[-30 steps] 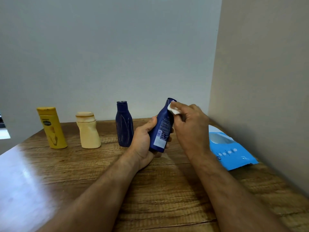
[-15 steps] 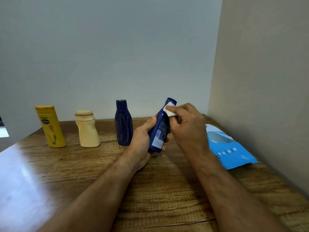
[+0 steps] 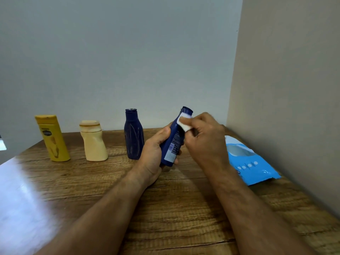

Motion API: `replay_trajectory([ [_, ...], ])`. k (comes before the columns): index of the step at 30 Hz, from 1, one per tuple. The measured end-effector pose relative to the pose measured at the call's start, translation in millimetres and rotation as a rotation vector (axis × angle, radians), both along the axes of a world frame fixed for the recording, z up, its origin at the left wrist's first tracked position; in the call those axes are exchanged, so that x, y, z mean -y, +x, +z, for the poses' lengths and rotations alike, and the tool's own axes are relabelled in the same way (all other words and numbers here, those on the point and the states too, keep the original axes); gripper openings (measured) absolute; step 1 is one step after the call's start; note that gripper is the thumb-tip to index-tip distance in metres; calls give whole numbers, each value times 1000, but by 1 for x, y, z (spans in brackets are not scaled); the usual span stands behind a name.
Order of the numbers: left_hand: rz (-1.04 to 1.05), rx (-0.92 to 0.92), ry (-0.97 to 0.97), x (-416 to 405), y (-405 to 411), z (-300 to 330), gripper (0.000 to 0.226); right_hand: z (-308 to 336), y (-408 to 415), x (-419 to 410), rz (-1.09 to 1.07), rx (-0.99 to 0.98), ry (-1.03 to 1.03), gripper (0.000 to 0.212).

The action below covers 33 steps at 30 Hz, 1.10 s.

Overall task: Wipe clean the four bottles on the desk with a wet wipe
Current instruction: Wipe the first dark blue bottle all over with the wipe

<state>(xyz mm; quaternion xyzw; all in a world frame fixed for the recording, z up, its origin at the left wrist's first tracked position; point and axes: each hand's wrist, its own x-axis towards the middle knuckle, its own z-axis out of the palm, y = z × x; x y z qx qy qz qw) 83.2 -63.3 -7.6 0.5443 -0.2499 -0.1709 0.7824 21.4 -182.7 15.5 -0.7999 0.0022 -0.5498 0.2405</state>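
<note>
My left hand (image 3: pixel 153 153) grips a dark blue bottle (image 3: pixel 174 142) by its lower body and holds it tilted above the desk, label side towards me. My right hand (image 3: pixel 206 138) pinches a folded white wet wipe (image 3: pixel 184 122) against the bottle's neck, just under the cap. Three more bottles stand upright in a row near the back wall: a yellow one (image 3: pixel 53 138) at the left, a cream one (image 3: pixel 93 141), and another dark blue one (image 3: pixel 133 134) just left of my left hand.
A blue wet-wipe pack (image 3: pixel 250 161) lies flat at the right, against the side wall. The wooden desk (image 3: pixel 165 208) meets walls behind and on the right. Bright glare covers its left front part.
My right hand has slid the wipe a short way along the neck of the held bottle, from the cap's right side towards its front. The left hand keeps the same grip.
</note>
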Motion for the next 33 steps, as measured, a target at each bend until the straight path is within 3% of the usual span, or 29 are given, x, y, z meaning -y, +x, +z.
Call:
replay_trajectory([
  [4,-18,86,50,-1,-1,-3,32,3,1,7,-39,49,77,24],
  [12,-29,103,20,-3,9,-6,47,-6,-5,7,211,-185,-91,20],
  [18,-93,80,23,-2,9,-7,57,1,-1,9,43,-16,96,27],
  [21,-104,45,-2,1,3,-5,48,2,-1,10,73,20,123,28],
  [29,-60,-154,-89,5,12,-3,61,-7,-4,6,356,-253,2,8],
  [33,-60,-180,-41,10,12,-6,63,-4,-1,3,152,-174,-4,15],
])
